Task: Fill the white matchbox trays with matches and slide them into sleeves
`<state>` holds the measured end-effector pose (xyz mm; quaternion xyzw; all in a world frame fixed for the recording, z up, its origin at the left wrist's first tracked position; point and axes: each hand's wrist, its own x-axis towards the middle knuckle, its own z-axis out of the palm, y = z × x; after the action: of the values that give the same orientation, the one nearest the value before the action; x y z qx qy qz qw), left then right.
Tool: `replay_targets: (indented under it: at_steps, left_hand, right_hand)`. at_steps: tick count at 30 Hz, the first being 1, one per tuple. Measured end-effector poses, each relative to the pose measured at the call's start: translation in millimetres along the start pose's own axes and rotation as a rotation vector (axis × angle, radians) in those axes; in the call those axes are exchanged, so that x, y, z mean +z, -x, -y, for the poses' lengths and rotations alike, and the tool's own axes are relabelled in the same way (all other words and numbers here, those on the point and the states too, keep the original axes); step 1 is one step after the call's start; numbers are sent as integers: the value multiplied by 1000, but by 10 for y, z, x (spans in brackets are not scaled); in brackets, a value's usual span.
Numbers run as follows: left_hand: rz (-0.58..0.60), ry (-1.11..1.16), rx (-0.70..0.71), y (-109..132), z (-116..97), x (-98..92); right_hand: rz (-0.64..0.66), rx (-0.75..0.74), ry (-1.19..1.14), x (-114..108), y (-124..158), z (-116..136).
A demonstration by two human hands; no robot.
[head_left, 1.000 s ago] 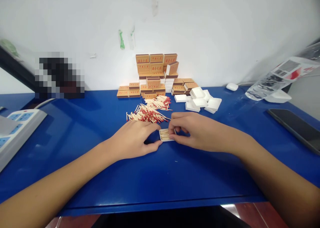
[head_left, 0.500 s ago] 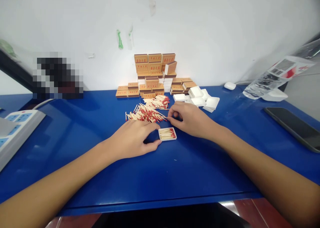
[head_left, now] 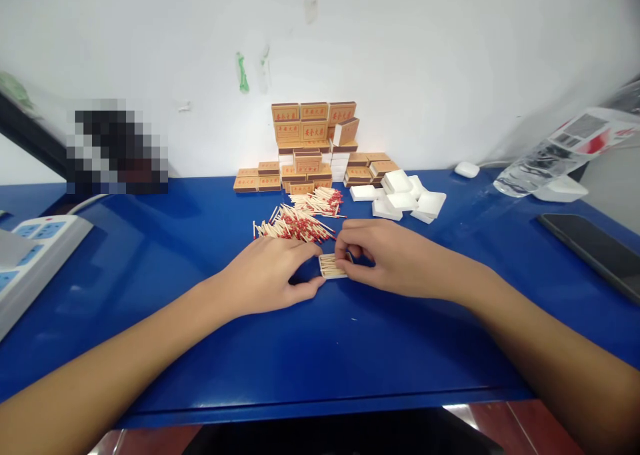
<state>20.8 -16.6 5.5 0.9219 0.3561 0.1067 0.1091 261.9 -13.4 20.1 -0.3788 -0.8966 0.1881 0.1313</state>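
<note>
A small white tray point(head_left: 327, 266) filled with matches lies on the blue table. My left hand point(head_left: 275, 274) grips its left end between thumb and forefinger. Over the tray's right part is my right hand point(head_left: 383, 255), its thumb and forefinger pinched together at the matches; whatever is between the fingertips is too small to make out. Just behind both hands lies a loose heap of red-tipped matches point(head_left: 297, 223), with more matches point(head_left: 320, 202) behind it. The match heads in the tray are hidden by my right fingers.
Orange matchboxes point(head_left: 314, 132) are stacked against the wall. White trays point(head_left: 400, 192) lie piled right of the matches. A phone point(head_left: 590, 248), a plastic bottle point(head_left: 545, 152) and a white earphone case point(head_left: 467, 169) are at the right. A power strip point(head_left: 45, 255) is at the left.
My right hand has moved from the edge of the match heap down over the tray. My left hand still holds the tray's end. The view has shifted slightly.
</note>
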Motion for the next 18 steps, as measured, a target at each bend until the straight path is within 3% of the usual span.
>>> replay_targets:
  at_steps: [18]
  left_hand:
    - [16, -16, -6, -5, -24, -14]
  right_hand:
    - [-13, -29, -129, 84, -35, 15]
